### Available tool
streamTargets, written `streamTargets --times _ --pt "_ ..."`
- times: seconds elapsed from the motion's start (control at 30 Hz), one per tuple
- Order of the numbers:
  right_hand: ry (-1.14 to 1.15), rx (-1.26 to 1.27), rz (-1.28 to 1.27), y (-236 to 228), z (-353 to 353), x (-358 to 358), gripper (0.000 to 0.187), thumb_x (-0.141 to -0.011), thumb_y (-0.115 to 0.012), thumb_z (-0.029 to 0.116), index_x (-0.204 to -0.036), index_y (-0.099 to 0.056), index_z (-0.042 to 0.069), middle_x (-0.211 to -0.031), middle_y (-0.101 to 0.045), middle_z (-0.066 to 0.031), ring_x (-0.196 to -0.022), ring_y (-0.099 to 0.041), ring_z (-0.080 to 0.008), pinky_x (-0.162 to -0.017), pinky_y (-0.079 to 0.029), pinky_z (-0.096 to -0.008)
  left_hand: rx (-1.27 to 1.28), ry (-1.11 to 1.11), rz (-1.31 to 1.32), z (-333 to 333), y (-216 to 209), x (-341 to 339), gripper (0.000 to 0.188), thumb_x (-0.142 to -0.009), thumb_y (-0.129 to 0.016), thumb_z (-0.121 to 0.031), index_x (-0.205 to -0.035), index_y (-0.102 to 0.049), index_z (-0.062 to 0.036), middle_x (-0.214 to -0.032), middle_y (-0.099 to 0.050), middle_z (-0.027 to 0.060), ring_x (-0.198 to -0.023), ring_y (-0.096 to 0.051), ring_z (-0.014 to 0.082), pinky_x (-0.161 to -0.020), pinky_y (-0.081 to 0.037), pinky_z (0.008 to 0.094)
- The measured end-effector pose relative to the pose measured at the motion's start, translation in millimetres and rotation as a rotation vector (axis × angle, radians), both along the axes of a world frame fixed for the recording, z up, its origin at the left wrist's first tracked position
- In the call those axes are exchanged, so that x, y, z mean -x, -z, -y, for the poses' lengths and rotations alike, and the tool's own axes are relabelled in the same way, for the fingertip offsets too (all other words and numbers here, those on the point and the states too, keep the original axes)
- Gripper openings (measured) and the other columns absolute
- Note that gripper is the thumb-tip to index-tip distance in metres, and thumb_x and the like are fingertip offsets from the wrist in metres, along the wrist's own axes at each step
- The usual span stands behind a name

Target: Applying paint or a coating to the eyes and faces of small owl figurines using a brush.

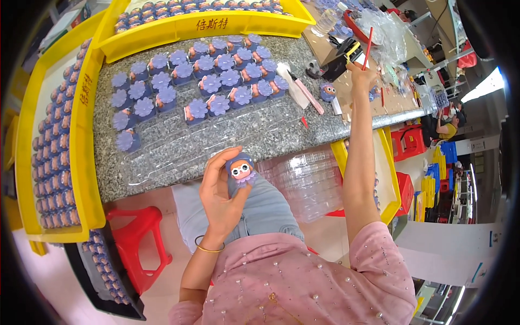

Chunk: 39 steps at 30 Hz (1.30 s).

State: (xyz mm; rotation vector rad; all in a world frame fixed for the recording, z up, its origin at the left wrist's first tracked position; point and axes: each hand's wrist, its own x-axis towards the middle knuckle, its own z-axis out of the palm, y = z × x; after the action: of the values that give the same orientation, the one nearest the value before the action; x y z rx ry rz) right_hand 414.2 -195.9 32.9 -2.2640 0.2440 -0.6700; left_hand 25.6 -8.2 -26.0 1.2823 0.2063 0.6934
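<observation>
Presently, left hand (218,192): one, its thumb and fingers closed around one small purple-capped figure (240,169) with white glasses, held above the person's lap, before the table edge.
Right hand (363,78): one, on a stretched arm at the far right; its fingers seem closed on one thin red stick (370,44), pointing upward.
Flower-topped figures (210,83): I count about twenty-nine, standing in uneven rows on the speckled table (116,170).
Lone figure (327,92): one, lying left of the right hand.
Yellow trays (93,173): three near the person; the left and far ones hold many figures in rows, too small for sure counting; the third, below the table at right, shows a few at its edge.
Black tray (95,298): one, at lower left, with rows of figures inside.
Clear tray stack (309,189): one, beside the lap; its layers I cannot count.
</observation>
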Motion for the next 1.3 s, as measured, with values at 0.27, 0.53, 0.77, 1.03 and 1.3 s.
streamTargets --times 0.27,0.53,0.77,1.03,1.3 --pt "-0.414 0.028 -0.027 48.3 66.4 2.6 0.035 -0.070 -0.073 0.014 -0.102 -0.069 0.001 -0.074 -0.067 -0.0070 -0.063 -0.059 -0.0137 -0.059 -0.045 -0.0283 0.162 0.111 -0.011 2.3 -9.3 -7.0 0.061 -0.068 -0.061 0.019 -0.125 -0.045 0.0031 -0.128 -0.048 0.0137 -0.115 -0.050 0.0189 -0.096 -0.045 0.0313" --pt "-1.211 -0.477 -0.717 -31.1 -60.9 249.3 0.056 -0.076 -0.068 0.000 -0.129 -0.049 0.003 -0.076 -0.059 0.0015 -0.059 -0.049 -0.0009 -0.052 -0.035 -0.0139 -0.017 -0.024 -0.058 0.9 -3.1 -7.6 0.056 -0.066 -0.064 0.018 -0.119 -0.052 0.0028 -0.124 -0.049 0.0110 -0.115 -0.050 0.0195 -0.097 -0.043 0.0319" --pt "-1.247 -0.314 -0.804 -8.1 -74.4 264.7 0.053 -0.076 -0.070 -0.005 -0.125 -0.050 0.002 -0.080 -0.062 -0.0026 -0.061 -0.050 -0.0009 -0.055 -0.039 -0.0159 -0.572 -0.237 -0.113 1.8 -12.7 -9.9 0.052 -0.062 -0.067 0.014 -0.111 -0.059 -0.0014 -0.114 -0.059 0.0121 -0.107 -0.057 0.0259 -0.090 -0.046 0.0327" --pt "-1.301 -0.121 -0.774 -31.1 -73.7 248.6 0.067 -0.064 -0.082 0.004 -0.124 -0.053 0.005 -0.093 -0.062 0.0043 -0.053 -0.028 0.0018 -0.047 -0.028 -0.0154 -0.548 -0.201 -0.154 -16.1 -38.0 -3.9 0.052 -0.059 -0.071 0.009 -0.109 -0.061 -0.0012 -0.111 -0.061 0.0138 -0.102 -0.059 0.0281 -0.088 -0.048 0.0331" --pt "-1.494 -0.099 -0.587 -63.0 -151.5 219.0 0.047 -0.065 -0.081 0.015 -0.105 -0.059 0.003 -0.083 -0.057 0.0049 -0.059 -0.039 0.0005 -0.050 -0.030 -0.0170 -0.732 -0.298 -0.064 -60.3 -58.2 -25.9 0.060 -0.061 -0.075 0.004 -0.118 -0.057 -0.0027 -0.117 -0.057 0.0133 -0.106 -0.056 0.0294 -0.090 -0.045 0.0368"
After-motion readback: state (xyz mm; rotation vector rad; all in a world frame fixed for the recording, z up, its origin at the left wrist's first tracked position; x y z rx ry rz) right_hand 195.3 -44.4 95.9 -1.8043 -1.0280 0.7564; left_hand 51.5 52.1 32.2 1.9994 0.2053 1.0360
